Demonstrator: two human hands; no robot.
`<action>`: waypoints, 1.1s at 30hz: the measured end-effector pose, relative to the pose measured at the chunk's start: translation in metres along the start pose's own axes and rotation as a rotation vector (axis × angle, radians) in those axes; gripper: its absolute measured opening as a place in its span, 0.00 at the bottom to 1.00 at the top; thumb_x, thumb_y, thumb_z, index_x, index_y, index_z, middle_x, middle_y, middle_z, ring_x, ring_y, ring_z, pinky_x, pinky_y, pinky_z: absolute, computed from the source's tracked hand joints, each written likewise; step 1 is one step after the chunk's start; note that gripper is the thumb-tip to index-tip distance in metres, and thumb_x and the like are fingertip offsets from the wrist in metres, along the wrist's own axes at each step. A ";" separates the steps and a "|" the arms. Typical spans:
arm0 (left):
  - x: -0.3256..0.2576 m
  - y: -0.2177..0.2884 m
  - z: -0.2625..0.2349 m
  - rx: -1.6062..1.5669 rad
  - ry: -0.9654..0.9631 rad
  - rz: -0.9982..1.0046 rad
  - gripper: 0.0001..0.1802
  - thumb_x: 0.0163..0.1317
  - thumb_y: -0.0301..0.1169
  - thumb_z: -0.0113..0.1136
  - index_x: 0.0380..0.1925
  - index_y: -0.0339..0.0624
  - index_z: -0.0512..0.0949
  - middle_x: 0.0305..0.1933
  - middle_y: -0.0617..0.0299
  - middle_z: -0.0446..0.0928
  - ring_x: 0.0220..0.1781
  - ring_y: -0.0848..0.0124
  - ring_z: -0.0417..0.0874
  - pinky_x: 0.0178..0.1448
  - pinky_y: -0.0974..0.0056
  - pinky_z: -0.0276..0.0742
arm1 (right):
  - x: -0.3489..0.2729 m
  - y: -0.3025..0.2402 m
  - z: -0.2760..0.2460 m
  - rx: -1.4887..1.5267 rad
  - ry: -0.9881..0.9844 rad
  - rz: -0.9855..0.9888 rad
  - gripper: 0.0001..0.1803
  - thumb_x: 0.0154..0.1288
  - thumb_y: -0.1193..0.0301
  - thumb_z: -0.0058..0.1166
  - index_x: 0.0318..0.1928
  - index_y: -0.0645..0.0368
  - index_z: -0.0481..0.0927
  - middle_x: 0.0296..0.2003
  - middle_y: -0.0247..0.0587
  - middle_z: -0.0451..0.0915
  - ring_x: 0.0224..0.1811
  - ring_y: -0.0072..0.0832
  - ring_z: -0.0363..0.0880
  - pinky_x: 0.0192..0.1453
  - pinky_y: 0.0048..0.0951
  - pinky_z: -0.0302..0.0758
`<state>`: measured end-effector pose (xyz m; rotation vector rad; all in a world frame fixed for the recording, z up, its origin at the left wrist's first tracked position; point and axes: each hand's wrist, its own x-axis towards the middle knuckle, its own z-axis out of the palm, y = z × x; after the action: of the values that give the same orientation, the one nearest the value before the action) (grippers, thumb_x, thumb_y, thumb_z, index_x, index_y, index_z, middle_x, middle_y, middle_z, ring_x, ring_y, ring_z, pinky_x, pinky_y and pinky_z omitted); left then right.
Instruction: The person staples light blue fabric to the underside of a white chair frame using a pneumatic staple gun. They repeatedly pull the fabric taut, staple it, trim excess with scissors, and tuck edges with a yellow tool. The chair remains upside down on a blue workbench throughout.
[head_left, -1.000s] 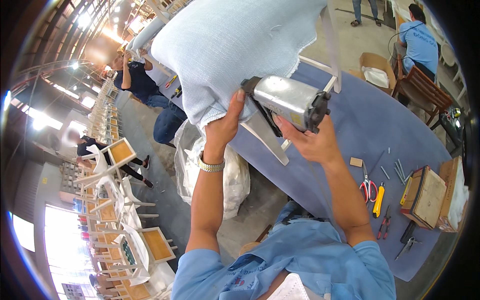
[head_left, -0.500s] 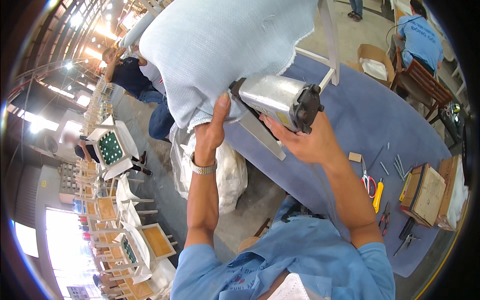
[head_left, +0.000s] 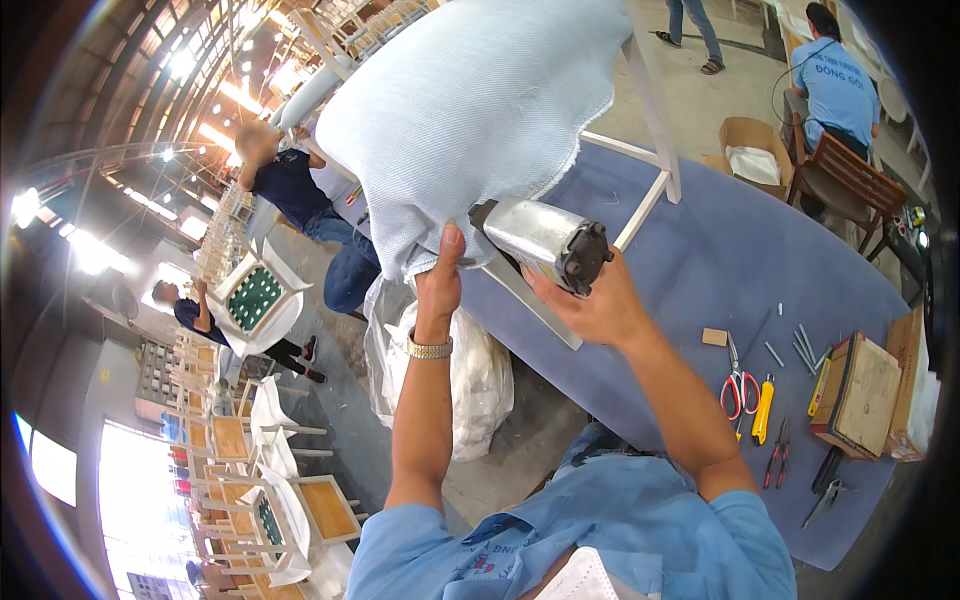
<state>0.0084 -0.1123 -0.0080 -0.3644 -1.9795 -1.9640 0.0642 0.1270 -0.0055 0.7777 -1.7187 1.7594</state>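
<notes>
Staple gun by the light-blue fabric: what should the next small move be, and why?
I'd probably draw the light-blue fabric snug with the left hand before firing the staple gun: the fabric looks loosely folded beside that hand's thumb, while the right hand holds the tool with its nose close by.

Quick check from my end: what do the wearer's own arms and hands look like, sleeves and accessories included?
Both the left hand and right hand are ungloved. The left sleeve and right sleeve are light blue and short. A metal link band, gold and silver in tone, circles the left wrist; none shows on the right.
</notes>
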 end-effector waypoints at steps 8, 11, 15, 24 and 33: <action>-0.010 0.002 0.007 -0.038 0.023 -0.068 0.33 0.70 0.44 0.64 0.63 0.28 0.69 0.62 0.56 0.74 0.59 0.69 0.76 0.66 0.65 0.70 | -0.001 0.001 0.004 -0.081 -0.071 -0.084 0.11 0.56 0.73 0.66 0.40 0.62 0.83 0.36 0.48 0.85 0.37 0.46 0.85 0.40 0.40 0.80; -0.012 -0.016 -0.009 0.259 -0.061 0.003 0.28 0.75 0.41 0.55 0.68 0.37 0.66 0.66 0.58 0.72 0.66 0.69 0.73 0.73 0.61 0.64 | -0.008 0.000 0.014 -0.076 -0.017 -0.024 0.11 0.56 0.73 0.66 0.39 0.63 0.83 0.35 0.47 0.85 0.36 0.46 0.86 0.40 0.39 0.81; -0.011 -0.026 0.007 -0.378 -0.012 -0.105 0.29 0.78 0.43 0.48 0.74 0.47 0.60 0.72 0.62 0.69 0.73 0.67 0.68 0.78 0.58 0.59 | -0.016 0.002 0.018 0.037 -0.009 0.064 0.11 0.57 0.73 0.67 0.40 0.63 0.84 0.33 0.46 0.86 0.35 0.43 0.86 0.40 0.36 0.81; -0.005 -0.028 0.020 -0.495 0.051 -0.085 0.26 0.79 0.47 0.46 0.69 0.47 0.65 0.65 0.60 0.74 0.65 0.66 0.76 0.72 0.57 0.69 | -0.015 -0.007 0.025 0.071 0.024 0.045 0.11 0.56 0.74 0.66 0.40 0.64 0.83 0.35 0.47 0.85 0.36 0.43 0.86 0.42 0.35 0.81; -0.008 -0.044 0.017 -0.581 0.162 -0.162 0.23 0.80 0.50 0.41 0.61 0.46 0.70 0.51 0.61 0.78 0.49 0.71 0.83 0.53 0.64 0.81 | -0.014 -0.013 0.029 -0.033 -0.013 -0.006 0.21 0.49 0.77 0.66 0.46 0.65 0.79 0.40 0.49 0.81 0.37 0.49 0.84 0.40 0.38 0.80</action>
<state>-0.0029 -0.0962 -0.0516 -0.1703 -1.3471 -2.5636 0.0840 0.0987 -0.0068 0.7806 -1.7484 1.7212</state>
